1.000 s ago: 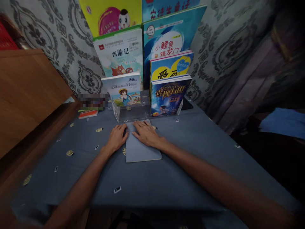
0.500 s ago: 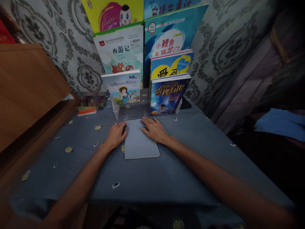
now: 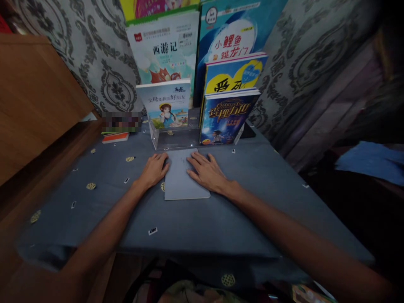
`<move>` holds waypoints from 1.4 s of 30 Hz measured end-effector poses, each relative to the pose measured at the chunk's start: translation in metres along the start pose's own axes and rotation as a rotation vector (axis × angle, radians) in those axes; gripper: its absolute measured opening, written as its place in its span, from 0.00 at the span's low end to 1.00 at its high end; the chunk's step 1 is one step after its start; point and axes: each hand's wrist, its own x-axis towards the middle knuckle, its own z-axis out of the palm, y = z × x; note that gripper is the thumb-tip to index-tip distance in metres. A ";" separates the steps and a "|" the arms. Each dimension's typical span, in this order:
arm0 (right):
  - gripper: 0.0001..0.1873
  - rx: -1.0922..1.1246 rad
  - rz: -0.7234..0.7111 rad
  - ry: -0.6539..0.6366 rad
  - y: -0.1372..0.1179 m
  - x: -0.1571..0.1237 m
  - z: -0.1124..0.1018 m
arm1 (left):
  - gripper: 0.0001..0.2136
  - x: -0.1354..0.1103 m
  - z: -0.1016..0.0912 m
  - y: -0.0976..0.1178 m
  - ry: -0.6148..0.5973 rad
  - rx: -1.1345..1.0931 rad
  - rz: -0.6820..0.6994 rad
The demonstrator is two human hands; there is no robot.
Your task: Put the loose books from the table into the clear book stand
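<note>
A thin pale grey-blue booklet (image 3: pixel 181 183) lies closed and flat on the cloth-covered table (image 3: pixel 151 214), with faint small marks near the top of its cover. My left hand (image 3: pixel 154 169) rests at the booklet's left edge, fingers extended and thumb against that edge. Across the upper right part of the cover lies my right hand (image 3: pixel 206 170), palm down with its fingers spread. Neither hand grips anything. Just beyond the booklet stands a clear acrylic book stand (image 3: pixel 175 139).
Upright in the stand are several books, among them a dark blue one (image 3: pixel 225 120) and one with a girl on its cover (image 3: pixel 168 105). A small stack of books (image 3: pixel 115 137) lies at the back left. A wooden cabinet (image 3: pixel 41 105) borders the left side; patterned curtain (image 3: pixel 116 80) hangs behind.
The view has tipped downward, so the books sit higher in the picture. My right hand has slid slightly toward me on the cover, its fingers more spread. My left hand stays at the edge.
</note>
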 end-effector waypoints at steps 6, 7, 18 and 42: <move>0.22 -0.063 -0.104 0.032 -0.005 -0.010 0.000 | 0.08 0.000 0.001 -0.002 0.003 0.006 0.017; 0.20 -0.078 -0.147 0.038 -0.007 -0.010 0.000 | 0.08 0.000 0.001 -0.002 0.005 0.002 0.021; 0.20 0.016 -0.440 -0.058 -0.041 0.000 0.003 | 0.08 0.001 -0.001 -0.003 0.009 -0.007 0.027; 0.19 0.224 -0.498 -0.068 -0.040 -0.040 0.001 | 0.09 -0.002 0.003 -0.006 0.024 -0.033 0.024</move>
